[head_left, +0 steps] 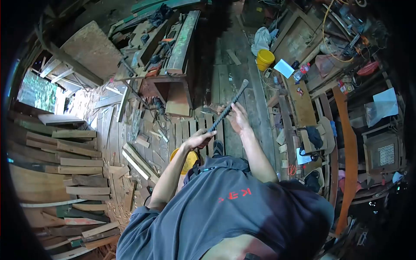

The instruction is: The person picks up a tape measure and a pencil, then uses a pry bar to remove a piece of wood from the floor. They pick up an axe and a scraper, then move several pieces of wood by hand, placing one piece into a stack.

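A long dark rod with spiral ridges [226, 112], which looks like a large drill bit, slants across the space in front of my body. Its paler, smooth end points up and away to the right. My left hand [200, 139] is closed round the lower end. Further up, my right hand [238, 118] grips the rod near its middle with bent fingers. Beneath my left forearm a yellow bucket [185, 161] shows in part. A dark shoe [218, 148] stands on the plank floor just below the rod.
Ahead to the left stands a wooden workbench [184, 43] with tools and timber on it. Cut wood pieces [82, 162] are stacked along the left. A second yellow bucket [264, 60] sits ahead right, beside a cluttered bench [301, 102] with a bottle [301, 72]. Scraps litter the floor.
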A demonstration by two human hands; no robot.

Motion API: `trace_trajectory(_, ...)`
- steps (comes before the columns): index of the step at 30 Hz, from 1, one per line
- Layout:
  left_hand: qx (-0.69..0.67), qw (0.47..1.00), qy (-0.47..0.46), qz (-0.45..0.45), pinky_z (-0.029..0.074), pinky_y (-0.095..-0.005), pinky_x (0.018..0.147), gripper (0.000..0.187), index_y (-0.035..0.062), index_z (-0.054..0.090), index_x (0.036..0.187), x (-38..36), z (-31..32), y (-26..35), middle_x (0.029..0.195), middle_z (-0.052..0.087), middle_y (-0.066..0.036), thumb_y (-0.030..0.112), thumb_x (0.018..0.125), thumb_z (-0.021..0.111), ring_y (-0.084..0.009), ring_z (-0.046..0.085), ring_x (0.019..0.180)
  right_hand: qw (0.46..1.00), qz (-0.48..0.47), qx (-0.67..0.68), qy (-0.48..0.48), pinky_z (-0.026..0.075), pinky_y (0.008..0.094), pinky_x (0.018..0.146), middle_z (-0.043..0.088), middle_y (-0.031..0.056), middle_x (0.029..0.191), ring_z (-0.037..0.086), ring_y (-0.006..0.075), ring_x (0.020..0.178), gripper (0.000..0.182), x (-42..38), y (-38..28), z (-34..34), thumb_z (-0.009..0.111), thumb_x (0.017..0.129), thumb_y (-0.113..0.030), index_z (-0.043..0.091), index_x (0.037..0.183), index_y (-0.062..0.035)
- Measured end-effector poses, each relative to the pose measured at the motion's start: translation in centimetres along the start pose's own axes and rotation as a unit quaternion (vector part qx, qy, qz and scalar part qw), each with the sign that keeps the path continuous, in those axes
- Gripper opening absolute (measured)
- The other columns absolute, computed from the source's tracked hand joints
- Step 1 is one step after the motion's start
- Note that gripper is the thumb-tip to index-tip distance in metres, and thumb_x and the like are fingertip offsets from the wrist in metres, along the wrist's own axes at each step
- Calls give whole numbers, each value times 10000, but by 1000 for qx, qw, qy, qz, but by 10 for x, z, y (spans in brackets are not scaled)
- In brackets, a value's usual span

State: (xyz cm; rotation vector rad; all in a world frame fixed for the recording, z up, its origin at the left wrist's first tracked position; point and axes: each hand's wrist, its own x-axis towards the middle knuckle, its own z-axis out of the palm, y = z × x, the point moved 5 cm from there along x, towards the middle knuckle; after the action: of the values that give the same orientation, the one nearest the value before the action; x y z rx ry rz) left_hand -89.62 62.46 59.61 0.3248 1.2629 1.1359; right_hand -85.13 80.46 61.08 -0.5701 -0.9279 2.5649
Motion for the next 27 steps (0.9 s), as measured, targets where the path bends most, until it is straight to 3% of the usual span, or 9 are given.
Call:
trace_trajectory(4, 78, 991, 70, 76, 230, -223, 384, 352, 70, 573, 860, 25, -18, 50, 565, 361, 64, 418, 896, 537, -44, 312, 439, 1000, 5, -22, 12, 521, 458, 798, 598, 200, 973, 629, 339, 877, 167, 56, -20, -9, 445, 941, -156, 494, 1001, -8)
trace_trajectory(5, 118, 984, 104, 88, 285, -224, 448, 405, 23, 599, 978, 29, -23, 60, 609, 414, 41, 414, 902, 523, -54, 373, 514, 1000, 7, -15, 22, 522, 453, 791, 598, 201, 978, 628, 341, 881, 164, 66, -22, -10, 450, 940, -155, 496, 998, -9)
trace_trajectory(8, 261, 924, 216, 175, 357, -288, 497, 484, -5, 599, 913, 55, -48, 63, 653, 487, 2, 450, 932, 436, -120, 440, 557, 998, 34, -37, 35, 516, 440, 800, 597, 197, 1001, 612, 320, 912, 147, 92, -22, -8, 486, 916, -139, 508, 990, -14)
trace_trajectory(9, 299, 907, 265, 135, 390, -359, 528, 571, -33, 597, 811, 50, -48, 74, 632, 517, -61, 505, 910, 433, -190, 474, 558, 997, 50, -42, 31, 513, 439, 809, 598, 191, 1004, 605, 312, 923, 150, 100, -17, -11, 494, 910, -138, 509, 995, -15)
trace_trajectory(13, 363, 866, 329, 102, 419, -404, 557, 615, -37, 564, 698, 57, -60, 82, 552, 521, -157, 547, 865, 469, -261, 547, 553, 993, 106, -46, -26, 496, 388, 821, 609, 149, 1021, 598, 248, 922, 132, 125, -5, -10, 492, 899, -127, 518, 1001, -47)
trace_trajectory(17, 365, 845, 376, 108, 440, -408, 572, 578, -19, 598, 729, 61, -75, 92, 578, 553, -169, 538, 845, 503, -292, 591, 577, 989, 126, -45, -56, 499, 357, 797, 619, 132, 1021, 601, 206, 902, 121, 146, -5, 7, 482, 892, -102, 517, 997, -55)
trace_trajectory(20, 336, 863, 371, 61, 439, -417, 574, 581, -23, 611, 749, 75, -93, 98, 588, 557, -184, 543, 834, 515, -313, 594, 591, 987, 125, -64, -72, 518, 350, 755, 613, 156, 1029, 612, 222, 867, 135, 164, -10, 18, 485, 883, -91, 505, 1007, -43)
trace_trajectory(25, 337, 864, 363, 95, 442, -432, 601, 593, -23, 631, 789, 83, -124, 132, 626, 569, -223, 555, 831, 508, -358, 604, 655, 989, 109, -88, -42, 535, 345, 688, 621, 161, 1006, 624, 230, 788, 132, 216, -1, 22, 514, 880, -118, 503, 995, -55)
trace_trajectory(27, 312, 890, 304, 136, 455, -419, 585, 580, -13, 630, 839, 105, -158, 129, 678, 601, -188, 545, 863, 473, -304, 609, 634, 987, 121, -103, -1, 516, 380, 717, 616, 164, 976, 608, 232, 808, 123, 234, 4, 32, 532, 890, -160, 507, 956, -60)
